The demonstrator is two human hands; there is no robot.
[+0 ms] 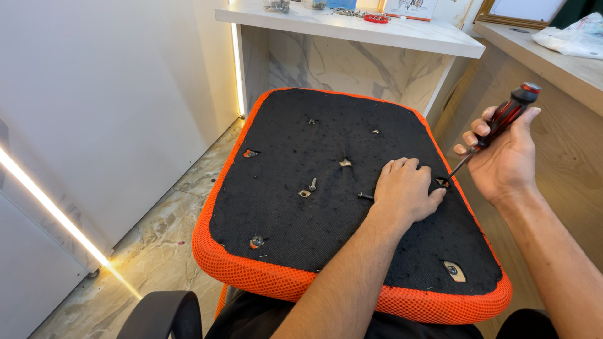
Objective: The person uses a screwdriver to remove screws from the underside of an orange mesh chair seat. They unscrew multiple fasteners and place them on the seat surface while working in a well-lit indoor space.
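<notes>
An upturned chair seat (301, 125), black fabric underside with an orange mesh rim, lies across my lap. My right hand (502, 160) grips a screwdriver (499, 122) with a red and black handle; its tip sits in a hole (442, 182) near the seat's right edge. My left hand (405, 188) rests flat on the fabric beside that hole, fingers curled, holding nothing that I can see. A dark bolt (365, 196) lies just left of it. A silver screw (312, 184) and a small washer (304, 193) lie loose near the seat's middle.
Several other mounting holes dot the fabric, one at front left (256, 241) and one at front right (452, 270). A marble counter (352, 28) with small hardware stands behind. A wooden desk (553, 69) is on the right, a black armrest (160, 314) at bottom left.
</notes>
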